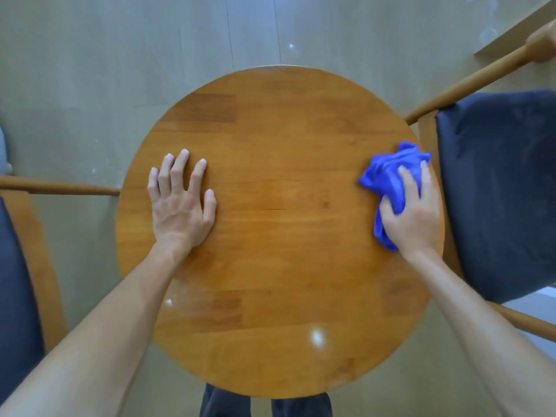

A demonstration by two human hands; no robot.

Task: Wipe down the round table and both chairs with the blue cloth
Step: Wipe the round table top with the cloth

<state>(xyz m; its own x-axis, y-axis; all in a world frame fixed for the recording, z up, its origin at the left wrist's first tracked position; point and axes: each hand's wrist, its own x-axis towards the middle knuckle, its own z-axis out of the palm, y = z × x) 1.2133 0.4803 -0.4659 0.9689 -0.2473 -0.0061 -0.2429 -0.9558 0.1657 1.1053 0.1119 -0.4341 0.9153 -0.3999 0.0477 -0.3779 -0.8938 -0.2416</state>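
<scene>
My left hand lay flat and open on the round desk, steadying it. At the right edge, my right hand gripped the bunched blue cloth; it looked soft and light, best held wadded under the palm.

Bare round table centre between both hands; chairs close at either side.

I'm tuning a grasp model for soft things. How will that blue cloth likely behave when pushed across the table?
The blue cloth lies bunched in folds under the right hand, so it is probably floppy and light. On the glossy round table it should slide easily.
</scene>
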